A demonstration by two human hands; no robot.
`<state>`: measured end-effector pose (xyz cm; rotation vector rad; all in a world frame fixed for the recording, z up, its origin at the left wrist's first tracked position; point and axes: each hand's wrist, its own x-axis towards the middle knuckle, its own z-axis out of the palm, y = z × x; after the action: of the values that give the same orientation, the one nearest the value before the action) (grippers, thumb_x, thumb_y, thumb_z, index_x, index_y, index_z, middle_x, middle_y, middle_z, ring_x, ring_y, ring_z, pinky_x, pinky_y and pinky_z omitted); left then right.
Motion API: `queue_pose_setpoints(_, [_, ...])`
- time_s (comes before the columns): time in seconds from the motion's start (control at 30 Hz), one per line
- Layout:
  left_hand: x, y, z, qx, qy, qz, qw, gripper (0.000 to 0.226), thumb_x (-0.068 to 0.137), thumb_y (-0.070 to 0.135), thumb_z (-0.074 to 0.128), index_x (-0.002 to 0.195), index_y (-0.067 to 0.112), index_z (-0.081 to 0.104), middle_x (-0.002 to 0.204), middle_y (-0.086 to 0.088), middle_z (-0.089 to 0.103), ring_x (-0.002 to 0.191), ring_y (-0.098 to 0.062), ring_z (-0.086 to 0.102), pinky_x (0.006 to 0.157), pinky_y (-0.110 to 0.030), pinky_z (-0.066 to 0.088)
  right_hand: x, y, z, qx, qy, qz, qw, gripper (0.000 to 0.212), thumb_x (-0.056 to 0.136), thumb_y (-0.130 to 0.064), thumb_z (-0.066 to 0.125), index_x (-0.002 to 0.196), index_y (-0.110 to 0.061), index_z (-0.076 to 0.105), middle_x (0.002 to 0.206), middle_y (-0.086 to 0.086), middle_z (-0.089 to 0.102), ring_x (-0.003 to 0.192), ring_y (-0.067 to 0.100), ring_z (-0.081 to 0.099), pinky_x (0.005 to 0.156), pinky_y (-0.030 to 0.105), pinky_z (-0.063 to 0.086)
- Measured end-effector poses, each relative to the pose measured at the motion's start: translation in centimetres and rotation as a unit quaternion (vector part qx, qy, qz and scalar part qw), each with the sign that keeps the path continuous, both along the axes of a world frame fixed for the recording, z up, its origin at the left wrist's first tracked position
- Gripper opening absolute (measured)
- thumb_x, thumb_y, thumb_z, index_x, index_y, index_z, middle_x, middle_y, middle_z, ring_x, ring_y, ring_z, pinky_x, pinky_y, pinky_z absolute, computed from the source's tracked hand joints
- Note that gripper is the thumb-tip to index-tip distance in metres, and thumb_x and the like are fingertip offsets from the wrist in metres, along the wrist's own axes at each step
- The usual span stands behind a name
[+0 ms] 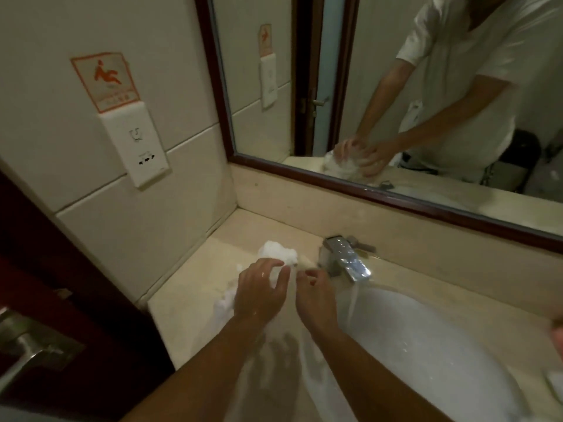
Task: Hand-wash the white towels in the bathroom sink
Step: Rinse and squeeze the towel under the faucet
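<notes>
A wet white towel [275, 253] is bunched on the beige counter, left of the tap. Part of it hangs down toward me between my forearms, blurred. My left hand [261, 289] lies over the bunch with its fingers curled into the cloth. My right hand [313, 295], just beside it, pinches the towel's edge with bent fingers. The white sink basin [426, 345] lies to the right of my hands and looks wet, with droplets on it. In the mirror both hands grip the towel.
A chrome tap [345, 261] stands right of my right hand at the basin's back rim. A framed mirror [396, 86] runs above the counter [189, 287]. A wall socket plate [135, 147] hangs on the tiled left wall. A dark door with metal handle [27, 345] stands at lower left.
</notes>
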<state>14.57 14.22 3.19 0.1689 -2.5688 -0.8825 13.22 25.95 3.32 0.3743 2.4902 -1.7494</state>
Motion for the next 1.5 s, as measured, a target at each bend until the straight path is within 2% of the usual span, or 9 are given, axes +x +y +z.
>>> queue_pose_setpoints(0.13, [-0.6,7.0,2.6,0.039,-0.041,-0.108,0.992,0.041,0.099,0.045,0.046,0.102,0.014,0.073,0.104,-0.002,0.072,0.095,-0.022,0.066,0.087,-0.039,0.054,1.8,8.3,2.4,0.013,-0.020,-0.052,0.998,0.027,0.107,-0.042,0.054,0.113,-0.018,0.065,0.109,0.003,0.071,0.101,0.021,0.068,0.094,0.043,0.058])
queue_pose_setpoints(0.33, [0.0,22.7,3.7,0.047,-0.053,-0.271,0.960,0.022,0.104,0.036,0.057,0.101,0.018,0.070,0.099,0.004,0.066,0.083,-0.013,0.064,0.075,-0.033,0.057,6.9,24.3,4.5,0.047,-0.059,-0.159,0.984,0.027,0.111,-0.037,0.048,0.124,-0.018,0.062,0.120,0.002,0.067,0.108,0.021,0.063,0.101,0.041,0.053])
queue_pose_setpoints(0.57, [5.1,40.5,1.4,0.019,-0.181,-0.398,0.899,0.034,0.104,0.048,0.054,0.124,0.024,0.066,0.119,0.005,0.066,0.103,-0.015,0.065,0.092,-0.038,0.056,15.1,40.4,2.6,0.023,-0.091,-0.287,0.953,0.018,0.105,-0.028,0.056,0.117,-0.018,0.066,0.116,0.002,0.072,0.102,0.019,0.065,0.091,0.035,0.051])
queue_pose_setpoints(0.8, [9.2,50.6,-2.8,-0.035,-0.318,-0.361,0.876,0.075,0.099,0.073,0.038,0.153,0.020,0.042,0.151,-0.009,0.052,0.134,-0.031,0.055,0.113,-0.047,0.043,19.5,51.9,-0.8,0.075,-0.170,-0.387,0.903,0.036,0.096,-0.034,0.065,0.130,-0.023,0.066,0.129,0.013,0.064,0.116,0.033,0.062,0.097,0.043,0.055])
queue_pose_setpoints(1.1, [9.6,58.7,-5.2,-0.030,-0.335,-0.098,0.937,0.138,0.057,0.107,0.031,0.147,0.002,0.031,0.143,-0.019,0.047,0.133,-0.038,0.051,0.108,-0.050,0.044,17.6,58.2,-4.9,0.086,-0.245,-0.358,0.897,0.091,0.086,-0.066,0.071,0.157,-0.021,0.037,0.148,0.013,0.052,0.138,0.038,0.048,0.111,0.049,0.044])
queue_pose_setpoints(1.23, [7.5,58.2,-6.4,0.023,-0.387,-0.081,0.918,0.111,0.068,0.090,0.065,0.139,0.008,0.043,0.136,-0.016,0.055,0.124,-0.036,0.060,0.105,-0.050,0.051,16.8,58.7,-6.7,0.014,-0.230,-0.348,0.909,0.098,0.080,-0.069,0.078,0.153,-0.015,0.041,0.133,0.009,0.068,0.119,0.033,0.067,0.094,0.040,0.056])
queue_pose_setpoints(1.33, [7.2,57.2,-6.9,0.009,-0.399,-0.126,0.908,0.099,0.073,0.089,0.062,0.139,0.016,0.050,0.137,-0.013,0.053,0.126,-0.035,0.056,0.106,-0.050,0.050,17.0,58.1,-7.3,-0.062,-0.188,-0.316,0.928,0.071,0.078,-0.064,0.081,0.132,-0.020,0.064,0.107,-0.001,0.076,0.094,0.020,0.075,0.076,0.035,0.059])
queue_pose_setpoints(1.4, [7.4,56.5,-6.6,0.015,-0.386,-0.154,0.909,0.087,0.072,0.089,0.059,0.129,0.023,0.060,0.126,-0.008,0.060,0.117,-0.031,0.060,0.100,-0.048,0.054,17.2,57.0,-7.2,-0.076,-0.152,-0.281,0.944,0.047,0.085,-0.057,0.078,0.117,-0.024,0.069,0.101,-0.004,0.076,0.093,0.017,0.075,0.081,0.038,0.061])
queue_pose_setpoints(1.5, [8.0,55.1,-5.3,0.128,-0.385,-0.234,0.884,0.047,0.094,0.053,0.069,0.123,0.017,0.061,0.109,-0.002,0.068,0.097,-0.020,0.064,0.093,-0.041,0.056,17.4,54.9,-6.2,-0.112,-0.104,-0.259,0.954,0.047,0.087,-0.056,0.074,0.126,-0.030,0.066,0.111,-0.006,0.077,0.107,0.018,0.074,0.095,0.044,0.061])
